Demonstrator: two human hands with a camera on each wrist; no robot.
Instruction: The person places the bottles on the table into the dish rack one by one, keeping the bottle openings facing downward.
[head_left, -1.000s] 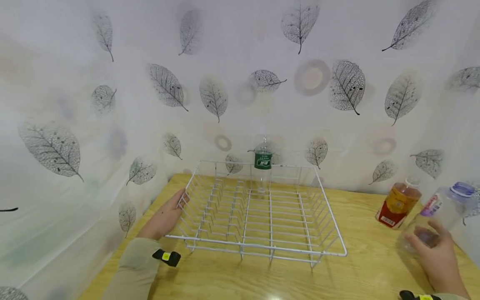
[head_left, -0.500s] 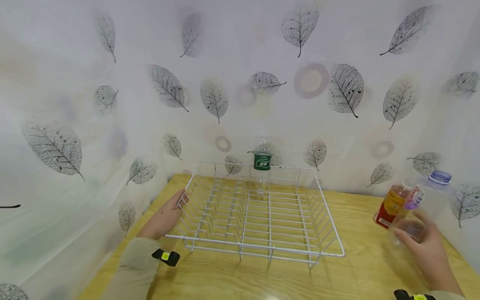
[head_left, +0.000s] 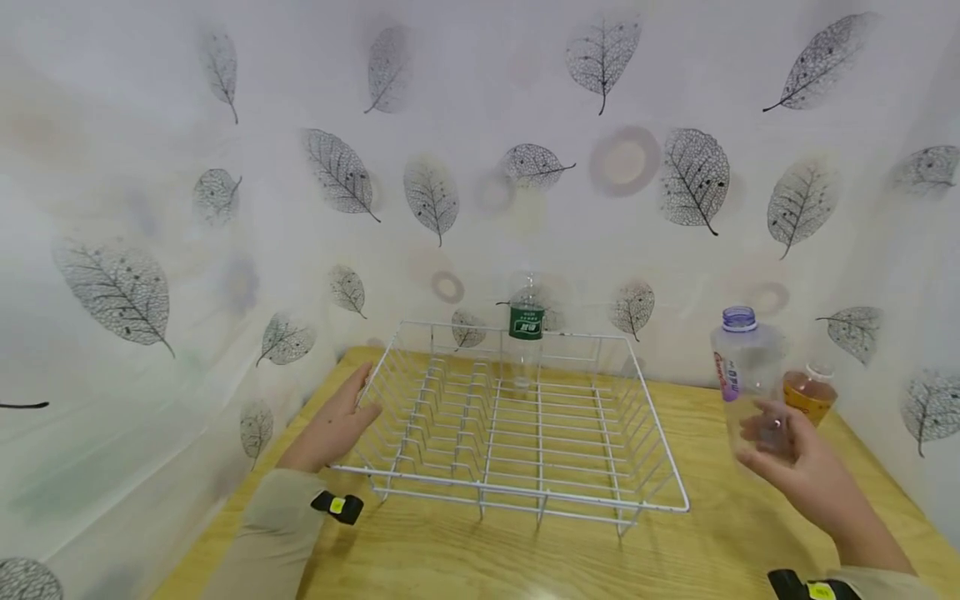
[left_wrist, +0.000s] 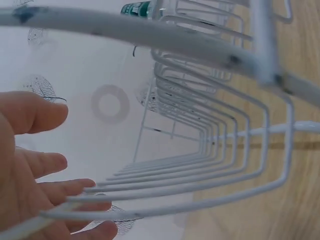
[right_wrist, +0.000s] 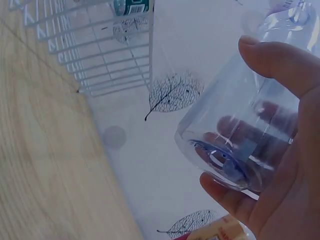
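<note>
In the head view my right hand grips a large clear plastic bottle with a purple neck and a purple-and-red label, held upright above the table. The right wrist view shows thumb and fingers wrapped round the bottle's lower body. My left hand is at the left side of a white wire dish rack. Its fingers lie spread and fairly straight along the outside of the side wires, with the thumb apart. A clear bottle with a green label stands upright in the rack's rear part.
Behind the held bottle, partly hidden, stands a bottle with an orange and red label at the table's right. The yellow wooden table meets a pale curtain printed with leaves at the back and left.
My right hand has carried the clear bottle leftward and up, past the front of the orange-labelled bottle. My left thumb has lifted off the rack's rim; the rack has hardly moved.
</note>
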